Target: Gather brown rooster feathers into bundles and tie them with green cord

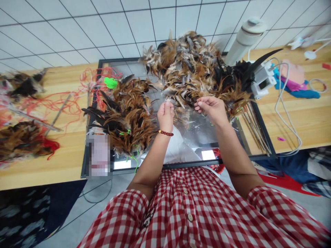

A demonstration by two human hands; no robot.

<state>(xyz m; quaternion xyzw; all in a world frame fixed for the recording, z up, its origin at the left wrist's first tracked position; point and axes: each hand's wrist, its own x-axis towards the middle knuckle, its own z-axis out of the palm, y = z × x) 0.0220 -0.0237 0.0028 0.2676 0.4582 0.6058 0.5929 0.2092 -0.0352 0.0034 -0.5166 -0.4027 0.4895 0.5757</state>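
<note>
My left hand (pixel 166 115), with a beaded bracelet at the wrist, is closed, thumb pressed on the curled fingers; what it holds is hidden. To its right, my right hand (pixel 212 107) is closed in a pinch, a dark feather (pixel 191 101) at its fingertips. Both hands are over a black-framed glass panel (pixel 201 132), at the near edge of a big pile of loose brown, white and grey feathers (pixel 183 65). Left of my hands lie brown feather bunches (pixel 131 120), tied with bright green string (pixel 125 132).
A green string bundle (pixel 110 82) and tangled red string (pixel 64 103) lie left, near more feathers (pixel 20 137). Black feathers (pixel 234 77), a white bottle (pixel 244 41), a white power adapter (pixel 263 81) with a cable (pixel 281 100) and thin sticks (pixel 256 127) are on the right. A tiled wall (pixel 165 20) stands behind.
</note>
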